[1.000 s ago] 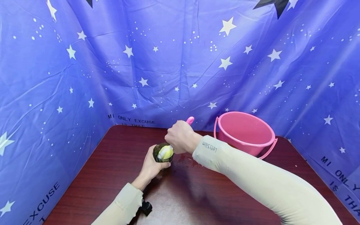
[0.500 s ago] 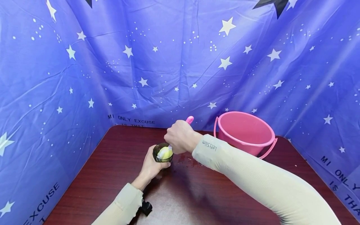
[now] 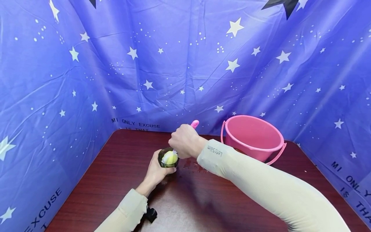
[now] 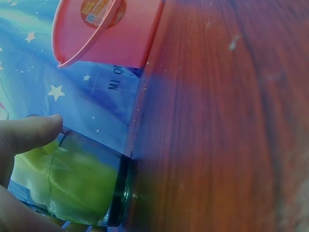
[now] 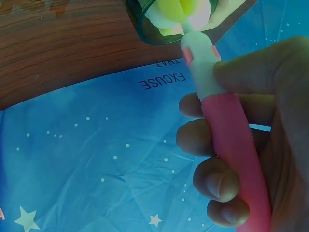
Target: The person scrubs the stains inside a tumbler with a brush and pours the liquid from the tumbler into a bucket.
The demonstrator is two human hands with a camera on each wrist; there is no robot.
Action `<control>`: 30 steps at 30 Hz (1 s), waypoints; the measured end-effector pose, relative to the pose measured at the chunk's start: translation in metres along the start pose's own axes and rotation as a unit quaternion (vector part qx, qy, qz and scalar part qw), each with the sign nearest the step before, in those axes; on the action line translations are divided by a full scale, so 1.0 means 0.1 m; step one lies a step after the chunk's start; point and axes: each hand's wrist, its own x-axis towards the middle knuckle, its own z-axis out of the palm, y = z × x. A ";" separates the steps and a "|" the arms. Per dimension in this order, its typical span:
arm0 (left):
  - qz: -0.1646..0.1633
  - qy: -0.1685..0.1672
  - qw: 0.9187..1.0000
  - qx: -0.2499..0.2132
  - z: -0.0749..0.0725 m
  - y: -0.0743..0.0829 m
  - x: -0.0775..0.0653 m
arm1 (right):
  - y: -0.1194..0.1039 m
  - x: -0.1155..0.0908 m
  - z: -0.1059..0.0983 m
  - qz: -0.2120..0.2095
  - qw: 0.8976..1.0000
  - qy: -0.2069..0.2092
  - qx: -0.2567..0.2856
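In the head view my left hand grips a dark tinted glass over the table, thumb on the near side and fingers around the far side. My right hand is wrapped around the pink handle of a sponge cup brush, its thumb pressed along the white neck. The brush's yellow-and-white sponge head sits inside the glass, filling much of it; the left wrist view shows it through the wall. From the head camera, most of the handle is hidden by the right hand, with only its pink end sticking out.
A pink bucket with its handle hanging down stands at the table's back right, partly behind the right sleeve. Wet drops lie on the reddish-brown table near the glass. A blue star-printed curtain surrounds the table.
The sponge head has turned and shifted slightly inside the glass, showing more white on its left. My right hand has moved a touch leftward; my left hand and the glass stay in place.
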 end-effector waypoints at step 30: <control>0.010 -0.001 1.000 0.018 0.02 0.01 -0.02 | -0.01 -0.02 0.02 0.046 0.998 -0.037 0.025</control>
